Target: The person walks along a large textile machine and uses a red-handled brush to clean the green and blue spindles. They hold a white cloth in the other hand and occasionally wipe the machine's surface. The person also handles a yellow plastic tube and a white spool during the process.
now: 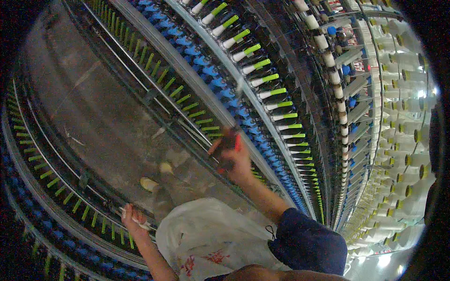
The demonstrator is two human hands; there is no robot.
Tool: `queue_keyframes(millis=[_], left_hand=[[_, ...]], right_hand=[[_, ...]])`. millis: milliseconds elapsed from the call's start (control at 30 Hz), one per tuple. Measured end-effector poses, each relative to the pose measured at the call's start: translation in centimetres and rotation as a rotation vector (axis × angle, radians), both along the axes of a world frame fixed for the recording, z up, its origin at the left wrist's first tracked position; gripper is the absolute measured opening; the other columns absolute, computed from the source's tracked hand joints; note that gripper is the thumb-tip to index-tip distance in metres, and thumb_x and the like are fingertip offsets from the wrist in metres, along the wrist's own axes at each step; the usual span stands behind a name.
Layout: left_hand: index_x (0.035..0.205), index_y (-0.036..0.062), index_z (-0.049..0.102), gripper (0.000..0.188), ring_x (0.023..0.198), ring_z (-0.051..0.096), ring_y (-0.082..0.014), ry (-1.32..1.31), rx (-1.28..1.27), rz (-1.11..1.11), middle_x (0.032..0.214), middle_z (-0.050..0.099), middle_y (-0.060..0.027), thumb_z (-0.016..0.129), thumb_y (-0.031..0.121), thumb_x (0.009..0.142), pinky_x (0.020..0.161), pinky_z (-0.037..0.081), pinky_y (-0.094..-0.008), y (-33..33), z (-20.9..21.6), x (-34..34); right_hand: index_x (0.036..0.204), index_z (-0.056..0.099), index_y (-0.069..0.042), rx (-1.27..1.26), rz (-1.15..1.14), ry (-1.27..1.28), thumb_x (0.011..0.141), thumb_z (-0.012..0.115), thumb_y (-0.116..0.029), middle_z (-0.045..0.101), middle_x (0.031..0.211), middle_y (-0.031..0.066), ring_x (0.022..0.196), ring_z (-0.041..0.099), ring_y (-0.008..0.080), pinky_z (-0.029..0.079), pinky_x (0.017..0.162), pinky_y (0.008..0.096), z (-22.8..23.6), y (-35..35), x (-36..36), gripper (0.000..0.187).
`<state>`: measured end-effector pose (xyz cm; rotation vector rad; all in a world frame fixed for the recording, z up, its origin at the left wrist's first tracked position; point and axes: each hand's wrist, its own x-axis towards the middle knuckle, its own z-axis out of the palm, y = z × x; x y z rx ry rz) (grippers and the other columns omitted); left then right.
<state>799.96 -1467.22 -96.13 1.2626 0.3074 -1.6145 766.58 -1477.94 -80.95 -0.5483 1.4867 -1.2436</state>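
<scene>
My right hand (238, 161) is closed around a small black and red hand-held tool (230, 140), blurred by motion, so its exact kind cannot be told. It is raised beside the row of green tubes (205, 121) and the blue parts of the spinning frame (220, 89). Low at the left, my left hand (135, 220) has its fingers curled around a thin white strand, perhaps yarn (140, 224). That hand is near the green tubes (93, 219) of a second machine.
Bobbins with white yarn and green tops (256, 65) line the right-hand frame. Large white yarn cones (398, 164) hang at the far right. A stained concrete floor (93, 93) runs between the machines. A pale apron (206, 229) covers my front.
</scene>
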Motion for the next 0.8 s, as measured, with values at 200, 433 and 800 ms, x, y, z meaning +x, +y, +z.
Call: queue_keyframes(millis=[200, 433, 800], left_hand=[[0.082, 0.0104, 0.053, 0.018, 0.037, 0.032, -0.0067, -0.062, 0.051, -0.110, 0.053, 0.038, 0.0046, 0.065, 0.022, 0.089, 0.032, 0.023, -0.0249, -8.3, -0.1, 1.7], [0.085, 0.0108, 0.054, 0.015, 0.037, 0.032, -0.0063, -0.007, 0.079, -0.141, 0.053, 0.039, 0.0051, 0.066, 0.019, 0.087, 0.032, 0.024, -0.0243, -21.9, -1.6, 1.0], [0.089, 0.0098, 0.053, 0.014, 0.039, 0.034, -0.0093, -0.137, 0.172, -0.380, 0.055, 0.041, 0.0039, 0.065, 0.017, 0.087, 0.033, 0.026, -0.0255, -33.1, -1.0, 0.0]], right_hand=[[0.112, 0.047, 0.004, -0.301, -0.031, -0.151, 0.073, 0.051, -0.010, 0.055, 0.095, 0.0201, 0.092, 0.057, 0.0333, 0.046, 0.089, 0.0482, 8.4, -20.2, -11.4, 0.041], [0.102, 0.044, 0.006, -0.123, -0.287, -0.282, 0.082, 0.045, -0.007, 0.051, 0.086, 0.0139, 0.071, 0.051, 0.0260, 0.045, 0.075, 0.0425, 9.1, -35.2, -22.7, 0.024], [0.100, 0.047, 0.008, -0.093, -0.585, -0.260, 0.082, 0.045, -0.006, 0.054, 0.085, 0.0180, 0.074, 0.054, 0.0288, 0.046, 0.071, 0.0425, 9.8, -37.9, -22.9, 0.023]])
